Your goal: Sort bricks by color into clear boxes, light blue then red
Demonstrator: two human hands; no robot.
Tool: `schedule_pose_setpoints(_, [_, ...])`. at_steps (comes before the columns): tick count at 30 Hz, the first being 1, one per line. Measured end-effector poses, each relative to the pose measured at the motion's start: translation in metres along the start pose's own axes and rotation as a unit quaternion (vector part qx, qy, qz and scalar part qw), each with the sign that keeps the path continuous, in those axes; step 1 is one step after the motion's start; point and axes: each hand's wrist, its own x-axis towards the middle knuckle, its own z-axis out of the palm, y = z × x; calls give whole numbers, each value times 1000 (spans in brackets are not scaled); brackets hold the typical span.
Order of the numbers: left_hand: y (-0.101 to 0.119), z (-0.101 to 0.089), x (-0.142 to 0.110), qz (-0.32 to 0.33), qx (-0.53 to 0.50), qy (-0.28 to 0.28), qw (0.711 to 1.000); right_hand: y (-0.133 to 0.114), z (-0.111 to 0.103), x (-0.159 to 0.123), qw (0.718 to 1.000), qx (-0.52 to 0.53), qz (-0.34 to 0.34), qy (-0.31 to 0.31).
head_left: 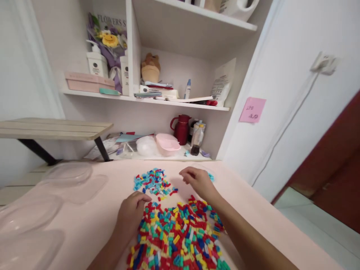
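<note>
A large heap of small toy building blocks (180,236) in red, yellow, green, blue and white spreads over the near part of the pink tabletop. Beyond it lies a smaller pile of mostly light blue pieces (153,182). My left hand (133,210) rests at the left edge of the large heap, its fingers curled in and the thumb close to them. Held just right of the smaller pile, my right hand (200,183) has its fingers bent together. What either hand holds, if anything, is hidden. Behind the right hand a clear container (201,166) with light blue pieces partly shows.
Clear plastic containers (69,172) and lids line the left side of the pink table (253,217). A wooden stand (53,127) rises at the back left. At the back are a pink basin (168,144), a red jug (182,129) and bottles (197,140), under shelves.
</note>
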Motion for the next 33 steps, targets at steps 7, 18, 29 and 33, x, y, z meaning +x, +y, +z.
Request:
schedule_pose_setpoints(7, [0,3,-3,-39,-29,31,998,-13,59,-32,964,-123,-163,-168])
schedule_pose_setpoints(18, [2,4,-5,-55,-23,30,998,-12,60,-33,972,-85,-116,-186])
schedule_pose_setpoints(29, [-1,4,-5,-19,-8,25,999,-9,63,-34,962,-158,-104,-198])
schedule_pose_setpoints(33, [-4,3,-5,-19,-4,24,1000,-8,63,-30,972,-130,-66,-183])
